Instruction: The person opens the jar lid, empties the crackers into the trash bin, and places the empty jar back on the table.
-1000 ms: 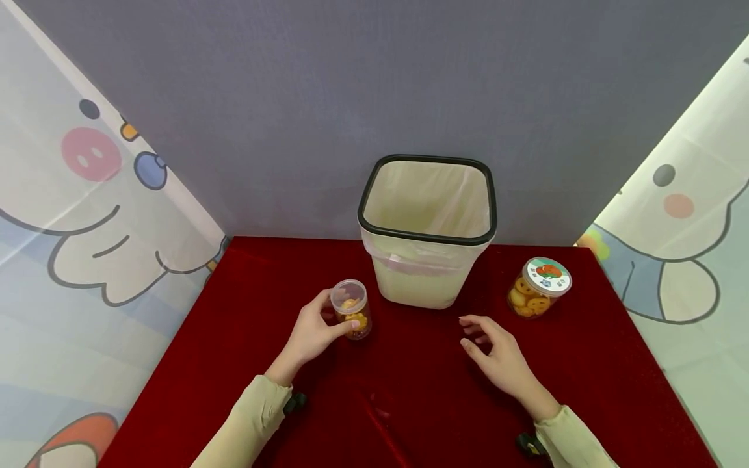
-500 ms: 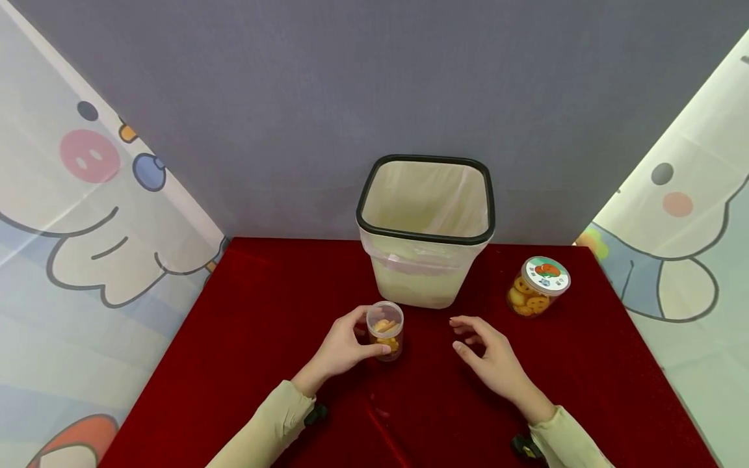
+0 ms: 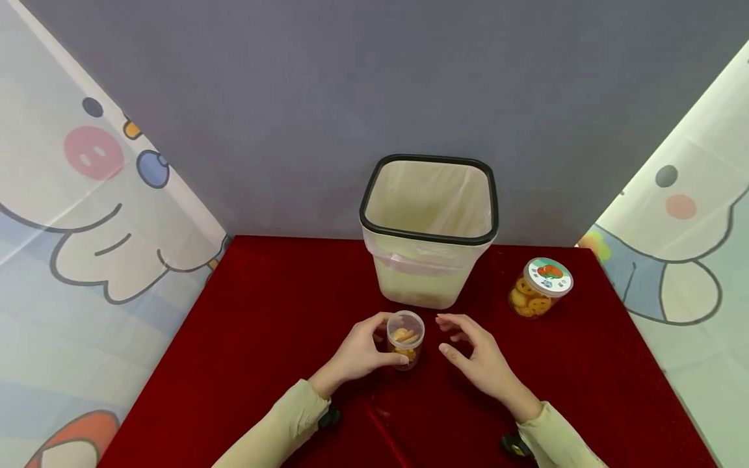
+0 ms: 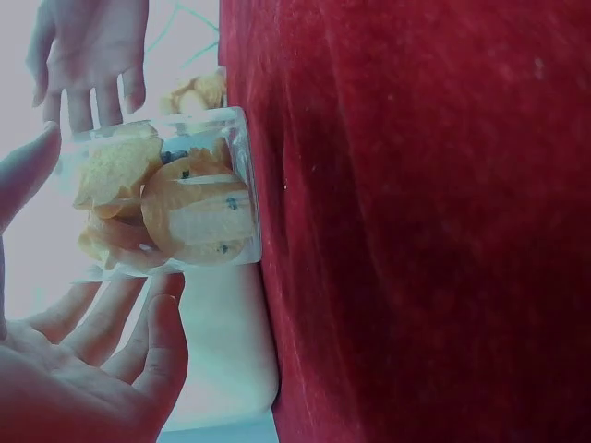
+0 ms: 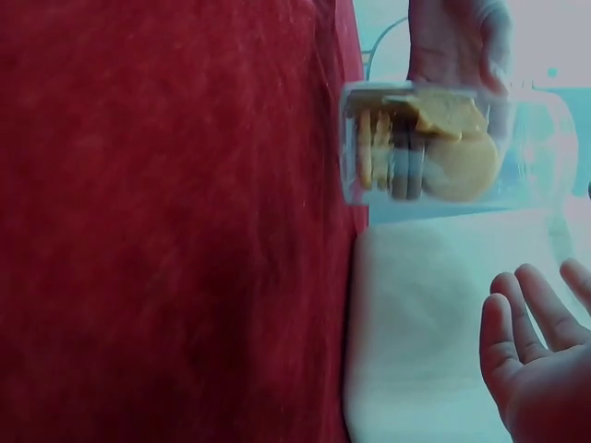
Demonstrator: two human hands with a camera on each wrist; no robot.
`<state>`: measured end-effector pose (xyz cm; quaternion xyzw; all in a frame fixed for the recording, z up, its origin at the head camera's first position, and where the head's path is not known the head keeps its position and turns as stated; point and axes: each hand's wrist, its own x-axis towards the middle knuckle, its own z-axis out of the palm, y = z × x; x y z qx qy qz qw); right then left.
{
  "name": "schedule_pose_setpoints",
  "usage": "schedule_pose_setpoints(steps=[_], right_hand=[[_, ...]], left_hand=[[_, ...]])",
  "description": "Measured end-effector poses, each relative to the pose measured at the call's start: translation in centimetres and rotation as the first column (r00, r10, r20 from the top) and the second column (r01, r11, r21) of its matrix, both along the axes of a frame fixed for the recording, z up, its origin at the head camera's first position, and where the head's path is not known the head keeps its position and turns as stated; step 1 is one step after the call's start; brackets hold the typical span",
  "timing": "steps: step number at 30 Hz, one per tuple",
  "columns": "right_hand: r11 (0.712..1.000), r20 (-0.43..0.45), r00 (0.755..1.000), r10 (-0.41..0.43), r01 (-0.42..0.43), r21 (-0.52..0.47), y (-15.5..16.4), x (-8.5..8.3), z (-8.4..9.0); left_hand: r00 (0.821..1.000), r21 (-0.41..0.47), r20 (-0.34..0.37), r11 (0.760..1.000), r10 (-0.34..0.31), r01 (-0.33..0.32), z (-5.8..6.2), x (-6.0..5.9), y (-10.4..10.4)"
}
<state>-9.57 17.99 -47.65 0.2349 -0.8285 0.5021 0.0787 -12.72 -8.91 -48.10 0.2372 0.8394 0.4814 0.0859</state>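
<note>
While left hand (image 3: 358, 354) fingers grip jar (image 3: 405, 338), right hand (image 3: 478, 361) spread.

I can read no words or numbers anywhere here. The printed lid on the far jar (image 3: 541, 286) is too small for me to make out.

bin (image 3: 429, 273) base — hidden behind jar (image 3: 405, 338) | lid label — unreadable

Seen from head height, looking forward and down, the red cloth-covered desk (image 3: 246, 325) runs back to a grey wall. Both wrist cameras sit close at desk level, apparently rolled sideways, sharing the small clear plastic jar of biscuits (image 3: 405, 339) (image 4: 166, 198) (image 5: 443, 143) from opposite sides.
</note>
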Motion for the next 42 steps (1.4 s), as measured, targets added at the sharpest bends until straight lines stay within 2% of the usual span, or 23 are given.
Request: schedule_pose_setpoints(steps=[14, 22, 26, 33, 42], right_hand=[[0.997, 0.002, 0.998, 0.065, -0.065, -0.039, -1.9, -0.9, -0.4], [0.996, 0.014, 0.998, 0.066, -0.065, -0.057, -2.4, -0.9, -0.8], [0.995, 0.012, 0.997, 0.07, -0.069, -0.066, -2.9, -0.6, -0.1], [0.992, 0.001, 0.996, 0.087, -0.087, -0.088, -3.5, 0.5, 2.8], [0.992, 0.008, 0.996, 0.086, -0.084, -0.098, -3.6, 0.7, 2.9]], left_hand=[[1.0, 0.008, 0.002, 1.0, -0.028, 0.027, -0.7, 0.0, 0.8], [0.999, 0.002, 0.013, 0.999, -0.043, 0.043, -0.8, 0.0, 0.7], [0.998, 0.001, 0.009, 0.998, -0.061, 0.061, -0.8, -0.1, 0.6], [0.998, -0.008, 0.011, 0.998, -0.068, 0.068, -0.6, -0.1, 0.7], [0.997, -0.01, 0.013, 0.997, -0.081, 0.081, -0.6, -0.2, 0.7]])
